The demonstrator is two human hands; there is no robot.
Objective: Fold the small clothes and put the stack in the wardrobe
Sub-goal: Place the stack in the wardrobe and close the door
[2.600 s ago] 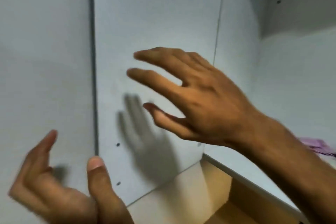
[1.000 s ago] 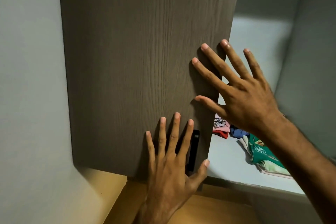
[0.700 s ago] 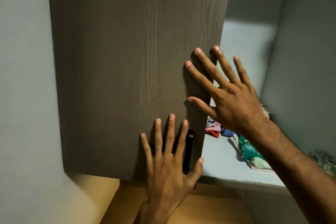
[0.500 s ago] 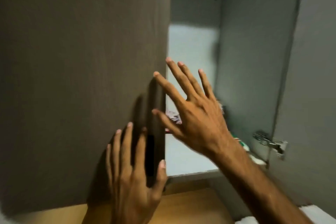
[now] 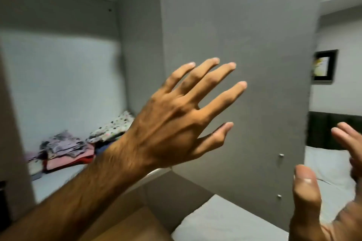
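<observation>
Both hands now off the left door: left hand (image 5: 176,123), fingers spread and empty, nearer the open right door (image 5: 244,64) than the likewise empty right hand (image 5: 321,191).

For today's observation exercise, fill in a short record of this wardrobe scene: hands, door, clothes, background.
left hand: open, fingers spread, raised in front of the open door's inner face, holding nothing
right hand: open, empty, at the frame's right edge
right wardrobe door: swung open
folded clothes: stacked on the wardrobe shelf
background: bed, framed picture
</observation>
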